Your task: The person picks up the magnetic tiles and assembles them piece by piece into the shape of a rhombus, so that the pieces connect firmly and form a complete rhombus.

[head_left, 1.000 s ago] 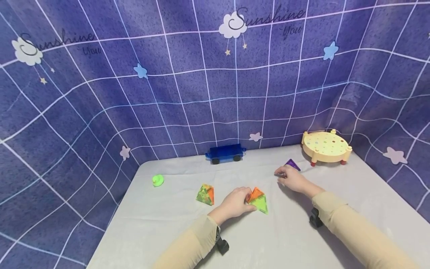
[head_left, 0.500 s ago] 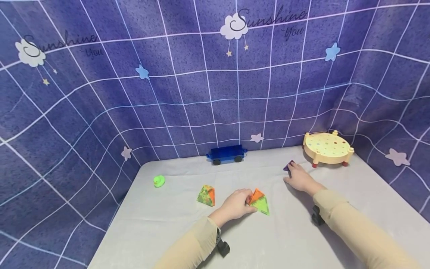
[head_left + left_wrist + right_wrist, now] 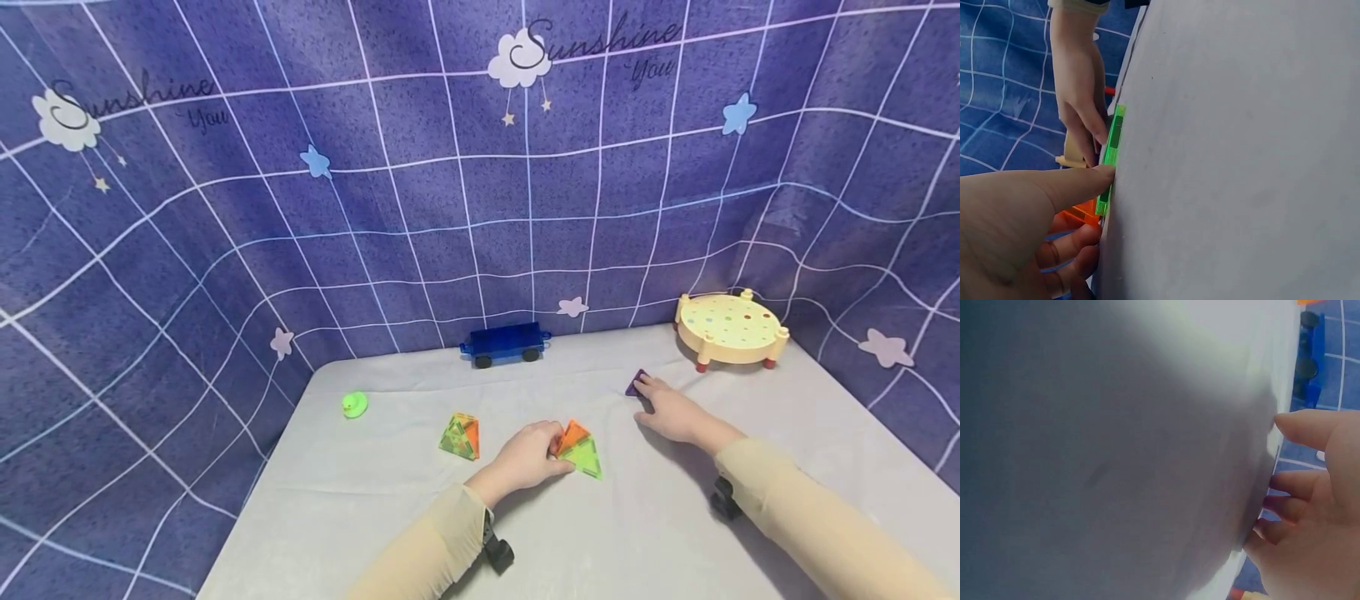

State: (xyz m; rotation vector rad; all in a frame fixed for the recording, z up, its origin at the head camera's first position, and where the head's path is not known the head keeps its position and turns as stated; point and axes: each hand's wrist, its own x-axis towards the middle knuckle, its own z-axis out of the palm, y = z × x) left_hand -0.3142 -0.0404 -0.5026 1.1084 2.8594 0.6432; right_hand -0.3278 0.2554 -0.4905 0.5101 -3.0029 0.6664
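Between thumb and fingers, my left hand holds an orange triangular magnetic tile and a translucent green triangular magnetic tile set at an angle to each other. The left wrist view shows the thumb against the green tile, with curled fingers below by the orange one. Farther right, my right hand rests its extended fingertips on a purple triangular magnetic tile lying on the table, its thumb spread apart. The fingers partly cover that tile.
A small pyramid of green and orange tiles stands left of my left hand. A green toy duck is farther left. At the back are a blue wheeled toy base and a cream, dotted toy stand, before a blue curtain.
My right hand has reached the purple tile and slid it a little nearer and to the left. My left hand stays in place with its two tiles.
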